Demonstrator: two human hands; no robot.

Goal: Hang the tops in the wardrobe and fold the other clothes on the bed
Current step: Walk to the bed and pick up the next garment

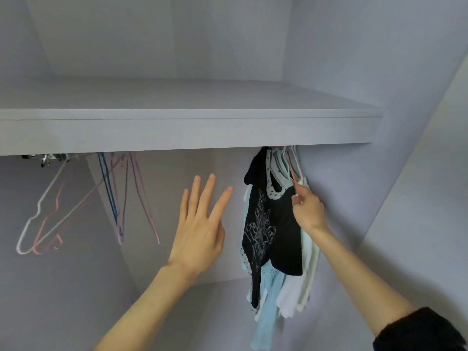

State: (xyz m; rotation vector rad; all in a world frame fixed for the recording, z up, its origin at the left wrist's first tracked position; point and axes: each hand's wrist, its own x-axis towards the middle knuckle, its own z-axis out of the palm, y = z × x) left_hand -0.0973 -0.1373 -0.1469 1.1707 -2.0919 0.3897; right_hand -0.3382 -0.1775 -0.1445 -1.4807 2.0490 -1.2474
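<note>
Several tops hang bunched at the right end of the wardrobe rail. In front is a black top (276,231) with a pale printed pattern and a grey dotted collar. Behind it hang a light blue top (266,312) and a white top (304,287). My right hand (307,209) is up at their shoulders and pinches a pink hanger (291,171) beside the white top. My left hand (200,226) hovers in the air left of the black top, fingers spread and straight, holding nothing.
A grey shelf (187,127) spans the wardrobe above the rail and hides the hanger hooks. Several bare wire hangers (111,198), white, pink and blue, hang tilted at the left. The wardrobe's right wall (354,188) is close behind the tops.
</note>
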